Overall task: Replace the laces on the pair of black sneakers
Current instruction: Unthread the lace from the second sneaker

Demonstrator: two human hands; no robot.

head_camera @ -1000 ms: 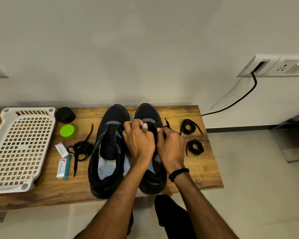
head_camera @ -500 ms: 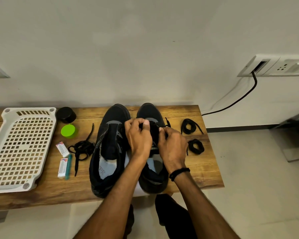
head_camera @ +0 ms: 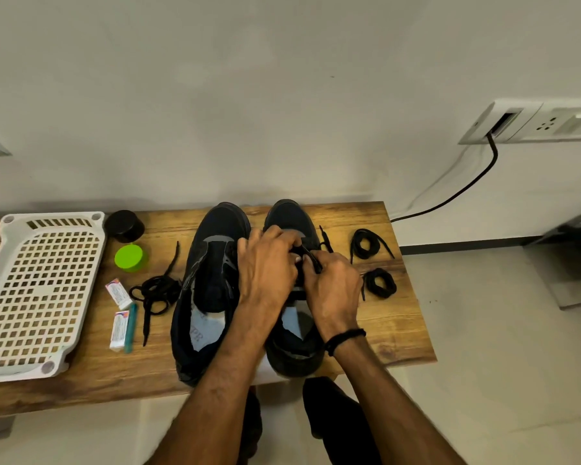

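Standing over the wooden tabletop (head_camera: pixel 393 323), I see a person working on two black sneakers set side by side, toes twd the wall; both hands are on the right-side sneaker (head_camera: pixel 291 357). The left hand (head_camera: pixel 269 263) arches over the front of that shoe, fingers curled, gripping a black lace (head_camera: pixel 311 258) at the eyelets; the right hand (head_camera: pixel 332 286), just beside it and nearly touching, pinches the same lace btwn thumb and fingertips, so neither hand is released. A loose end of the lace pokes out past the far side of the shoe. The left-side sneaker (head_camera: pixel 215 263) sits untouched w/ no lace in it, tongue slack, pale insole showing; it touches its partner along the inner side.

To the right of the shoes lie two coiled black laces, apart from each other: one nearer the wall (head_camera: pixel 366 243), one nearer the person (head_camera: pixel 379 283). To the left lies a tangled loose lace (head_camera: pixel 158 290), one end stretched twd the wall. Further left: two small white boxes (head_camera: pixel 117 293) (head_camera: pixel 119 330), the nearer one against a teal pen-like stick (head_camera: pixel 131 327); a green lid (head_camera: pixel 130 258); a black round cap (head_camera: pixel 125 226) by the wall; then a white perforated basket (head_camera: pixel 41 290) at the tabletop's left end. The right wrist wears a black band (head_camera: pixel 344 338). On the wall, upper right, a socket plate (head_camera: pixel 524 124) w/ a black cable (head_camera: pixel 467 189) running down behind the tabletop.
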